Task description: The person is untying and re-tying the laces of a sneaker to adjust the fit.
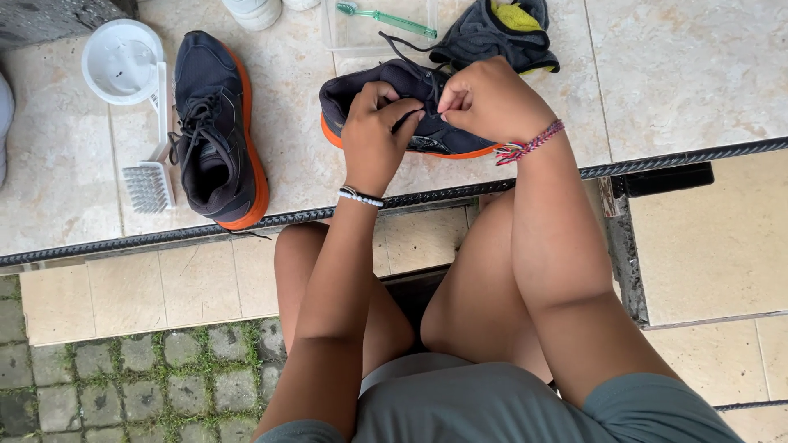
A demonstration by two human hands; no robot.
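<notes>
Beige stone tiles [706, 74] form a raised step edged by a dark ribbed strip, with lower tiles and mossy pavers beneath it. On the step, straight ahead of the seated person's knees, lies a dark shoe with an orange sole [394, 111], turned on its side with the opening facing left. Both hands work at its top. The left hand [373, 131] is curled closed over the shoe's upper, fingers bent in around the dark material near the opening; a beaded band sits on that wrist. The right hand [488, 98] is closed too, thumb and fingertips pinched on the black lace [404, 51], which trails up from the shoe toward the container; a braided red thread bracelet circles that wrist.

Well to the left lies the second shoe [217, 123] of the pair, upright, laces loose, its toe pointing toward the step's edge. Just beside it, a white scrub brush [152, 176] rests bristles up, its handle reaching toward a white round tub [123, 61]. Behind the hands, a clear plastic container [361, 33] carries a green toothbrush [386, 18] across its rim. A dark cloth with a yellow patch [501, 33] is bunched just beside the right hand.
</notes>
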